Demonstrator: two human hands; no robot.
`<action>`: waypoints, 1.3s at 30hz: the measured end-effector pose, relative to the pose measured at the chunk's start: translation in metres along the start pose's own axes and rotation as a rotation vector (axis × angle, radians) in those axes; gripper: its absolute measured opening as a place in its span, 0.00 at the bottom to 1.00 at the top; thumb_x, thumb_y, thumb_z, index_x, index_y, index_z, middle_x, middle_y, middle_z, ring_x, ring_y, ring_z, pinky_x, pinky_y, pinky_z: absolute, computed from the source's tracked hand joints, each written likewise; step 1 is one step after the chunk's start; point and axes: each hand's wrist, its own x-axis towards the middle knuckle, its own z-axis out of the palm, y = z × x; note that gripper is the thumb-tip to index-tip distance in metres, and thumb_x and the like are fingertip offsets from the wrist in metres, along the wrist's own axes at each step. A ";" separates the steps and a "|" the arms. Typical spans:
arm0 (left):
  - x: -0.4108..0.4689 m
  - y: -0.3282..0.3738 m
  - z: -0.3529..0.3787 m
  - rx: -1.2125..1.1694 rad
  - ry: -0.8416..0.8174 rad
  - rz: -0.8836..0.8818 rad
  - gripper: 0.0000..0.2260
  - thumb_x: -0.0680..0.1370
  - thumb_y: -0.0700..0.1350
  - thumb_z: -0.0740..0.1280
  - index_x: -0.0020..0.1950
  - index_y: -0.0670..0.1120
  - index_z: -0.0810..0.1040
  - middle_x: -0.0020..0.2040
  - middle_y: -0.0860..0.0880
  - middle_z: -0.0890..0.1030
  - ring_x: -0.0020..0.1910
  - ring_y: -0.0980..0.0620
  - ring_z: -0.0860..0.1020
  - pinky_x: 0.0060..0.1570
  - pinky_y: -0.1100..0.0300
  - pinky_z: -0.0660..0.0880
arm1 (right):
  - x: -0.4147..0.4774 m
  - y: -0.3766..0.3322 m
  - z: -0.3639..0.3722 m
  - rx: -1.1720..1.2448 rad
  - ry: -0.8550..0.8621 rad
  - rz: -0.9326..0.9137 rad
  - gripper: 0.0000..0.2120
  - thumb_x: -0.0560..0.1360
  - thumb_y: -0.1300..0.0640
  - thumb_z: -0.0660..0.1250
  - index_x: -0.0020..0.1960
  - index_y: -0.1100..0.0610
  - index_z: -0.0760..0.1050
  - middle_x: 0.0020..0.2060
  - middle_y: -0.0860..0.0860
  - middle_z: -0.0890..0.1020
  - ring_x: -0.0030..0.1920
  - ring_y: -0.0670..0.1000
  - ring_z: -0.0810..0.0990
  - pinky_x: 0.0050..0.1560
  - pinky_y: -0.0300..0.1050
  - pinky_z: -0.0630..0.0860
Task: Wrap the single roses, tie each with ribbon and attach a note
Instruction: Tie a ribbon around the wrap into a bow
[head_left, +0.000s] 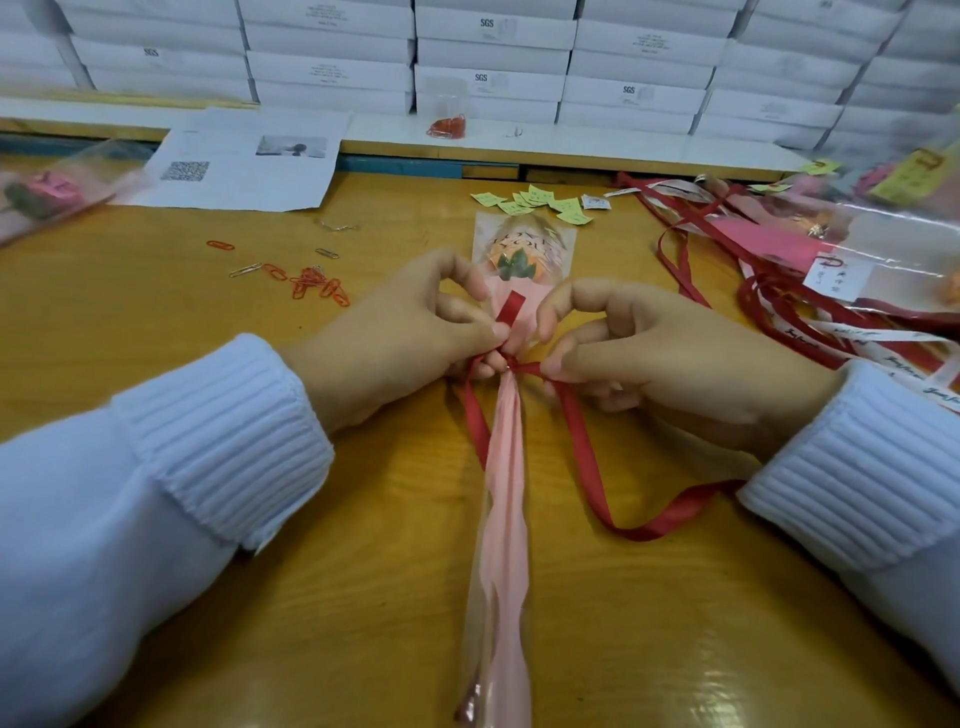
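On the table (363, 597), the light, crushable wrapped rose (506, 467) lies between the left hand (395, 338) and right hand (670, 358), both pinching the slippery red ribbon (584, 447) at its gathered neck, probably the safest hold.

Left hand (395, 338) and right hand (649, 353) close together, fingertips (546, 323) pinched, white-sleeved forearms (156, 493) angled inward.
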 end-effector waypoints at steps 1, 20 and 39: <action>0.000 0.000 0.000 0.006 0.003 -0.001 0.11 0.74 0.37 0.69 0.54 0.44 0.73 0.37 0.45 0.84 0.34 0.53 0.82 0.38 0.59 0.82 | -0.001 0.000 0.000 0.004 -0.012 -0.037 0.09 0.75 0.68 0.65 0.44 0.56 0.78 0.31 0.55 0.75 0.27 0.43 0.68 0.27 0.35 0.64; -0.001 -0.003 0.008 0.521 -0.170 0.345 0.11 0.79 0.44 0.62 0.38 0.49 0.78 0.34 0.54 0.78 0.34 0.57 0.76 0.36 0.67 0.73 | 0.005 -0.002 0.012 -0.188 0.386 -0.173 0.03 0.75 0.65 0.66 0.46 0.65 0.78 0.37 0.60 0.81 0.30 0.50 0.79 0.31 0.39 0.77; -0.001 -0.003 0.007 0.523 -0.213 0.350 0.10 0.79 0.46 0.63 0.42 0.49 0.81 0.34 0.68 0.78 0.40 0.69 0.76 0.40 0.80 0.65 | 0.010 0.003 -0.009 0.083 0.709 0.117 0.04 0.78 0.57 0.64 0.45 0.55 0.76 0.38 0.50 0.79 0.37 0.47 0.77 0.39 0.42 0.74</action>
